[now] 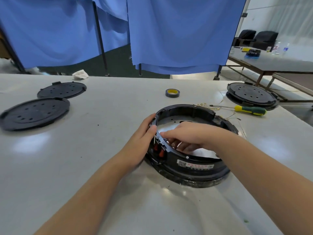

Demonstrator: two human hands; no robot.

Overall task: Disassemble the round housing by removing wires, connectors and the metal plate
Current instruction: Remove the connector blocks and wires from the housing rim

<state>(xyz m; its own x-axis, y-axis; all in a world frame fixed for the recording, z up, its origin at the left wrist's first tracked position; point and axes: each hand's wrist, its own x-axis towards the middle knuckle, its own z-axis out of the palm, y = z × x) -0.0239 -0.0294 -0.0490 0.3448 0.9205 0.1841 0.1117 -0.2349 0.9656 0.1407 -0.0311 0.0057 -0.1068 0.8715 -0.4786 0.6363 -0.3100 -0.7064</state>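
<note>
The round housing [191, 165] is sitting near the middle of the bench [84, 167]. The left hand [144, 134] is gripping its left rim, while the right hand [184, 134] is reaching inside, fingers curled around something I cannot identify. Farther back, a screwdriver [249, 110] and tape roll [172, 92] are lying.

Two bare forearms, no sleeves in view; the left hand [141, 133] and right hand [184, 135] wear no gloves, rings or watch.
</note>
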